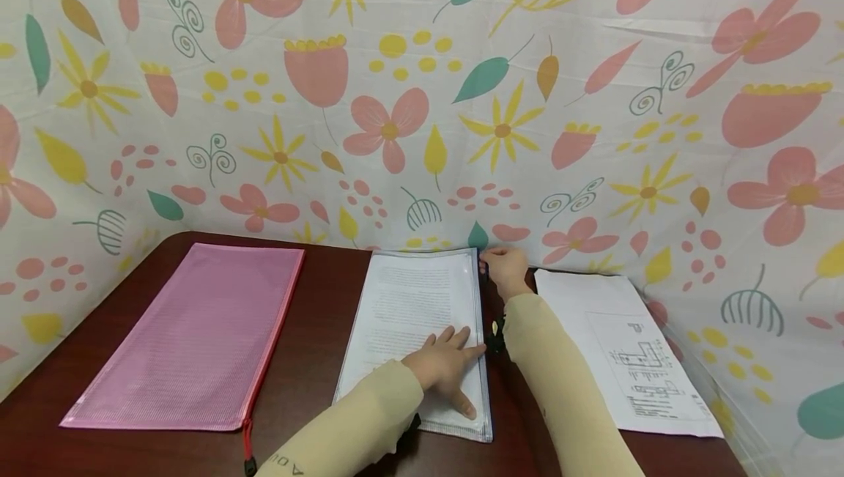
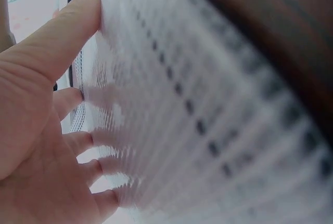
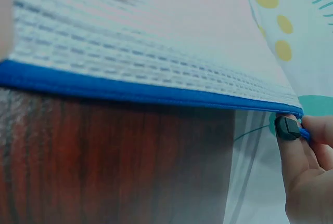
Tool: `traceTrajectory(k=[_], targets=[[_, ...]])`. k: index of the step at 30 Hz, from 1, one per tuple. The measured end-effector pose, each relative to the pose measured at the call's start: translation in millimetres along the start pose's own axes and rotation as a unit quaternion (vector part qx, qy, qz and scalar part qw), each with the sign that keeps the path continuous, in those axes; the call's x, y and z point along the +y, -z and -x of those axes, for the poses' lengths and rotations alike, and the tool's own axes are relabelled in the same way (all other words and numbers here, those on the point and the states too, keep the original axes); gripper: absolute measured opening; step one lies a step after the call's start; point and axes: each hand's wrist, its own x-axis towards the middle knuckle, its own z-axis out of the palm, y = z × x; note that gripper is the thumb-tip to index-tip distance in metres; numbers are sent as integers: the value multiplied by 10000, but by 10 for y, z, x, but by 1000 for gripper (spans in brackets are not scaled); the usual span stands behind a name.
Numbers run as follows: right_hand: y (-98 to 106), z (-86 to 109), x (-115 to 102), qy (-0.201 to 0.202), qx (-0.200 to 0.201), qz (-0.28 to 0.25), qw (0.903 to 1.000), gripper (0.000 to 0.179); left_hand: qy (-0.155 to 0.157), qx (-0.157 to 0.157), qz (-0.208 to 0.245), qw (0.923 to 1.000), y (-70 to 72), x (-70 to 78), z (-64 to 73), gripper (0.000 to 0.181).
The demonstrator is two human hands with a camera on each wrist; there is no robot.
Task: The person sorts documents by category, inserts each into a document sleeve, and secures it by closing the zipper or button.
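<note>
A clear mesh zipper pouch (image 1: 395,316) with printed sheets inside lies on the table. My left hand (image 1: 447,367) rests on its lower right part, fingers spread; the left wrist view shows the fingertips against the ribbed mesh (image 2: 171,104). At the far right corner, my right hand (image 1: 508,270) pinches the blue cord of the zipper pull. From the right wrist view, the dark tab (image 3: 287,128) of that pull sits by the fingers, at the end of the blue zipper edge (image 3: 130,94).
To the left lies a pink mesh zipper pouch (image 1: 191,338) with a red zipper edge and a dark-tipped red pull (image 1: 248,455). Printed sheets (image 1: 580,330) lie to the right, partly behind the right sleeve. A flowered curtain (image 1: 389,169) hangs along the back of the brown table (image 1: 310,360).
</note>
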Motion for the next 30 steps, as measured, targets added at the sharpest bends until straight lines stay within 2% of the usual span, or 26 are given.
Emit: traceTrajectory(k=[7,18,24,30], targets=[[-21,-14,-35,232,133,-53,9996,20,10,37,-53,10000,1,11,-5,107],[-22,-50,-116,287,133,-319,9990,17,57,9,-82,9999,15,15,16,106],[-15,-42,22,427,-60,-299,9986,13,39,39,-55,10000,9,8,19,106],[53,23,210,41,-341,-290,9990,19,2,43,-28,10000,4,-4,14,106]])
